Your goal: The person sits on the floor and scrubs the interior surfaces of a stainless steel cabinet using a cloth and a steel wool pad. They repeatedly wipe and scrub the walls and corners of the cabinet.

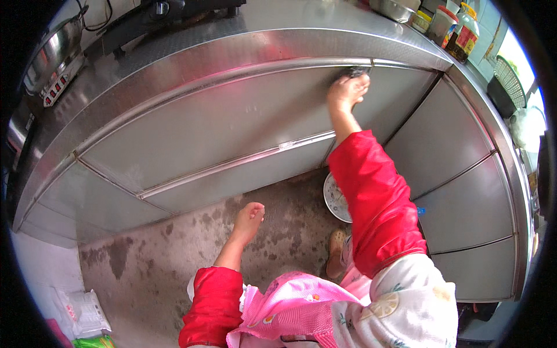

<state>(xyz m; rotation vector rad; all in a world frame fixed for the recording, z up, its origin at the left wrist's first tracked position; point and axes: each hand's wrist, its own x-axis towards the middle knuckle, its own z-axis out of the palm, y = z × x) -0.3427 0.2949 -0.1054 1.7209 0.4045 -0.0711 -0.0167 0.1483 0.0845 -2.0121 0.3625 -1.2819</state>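
My right hand [349, 91] is raised to the upper part of a grey cabinet front [217, 117], near its metal top trim. It is closed on a dark scrubbing pad or cloth [357, 71], partly blurred and pressed against the panel; its exact kind I cannot tell. Lower down, my left hand [250, 221] hangs over the floor with its fingers loosely curled and nothing seen in it. Both forearms wear red sleeve covers. A round basin [337, 200] stands on the floor, partly hidden behind my right sleeve.
A stainless steel countertop [278, 41] runs above the cabinets, bearing a black stove [174, 11], a steel bowl [394, 9], an oil bottle [465, 39] and a power strip [61, 89]. Wet patches mark the floor [152, 269]. White packages [85, 313] lie at lower left.
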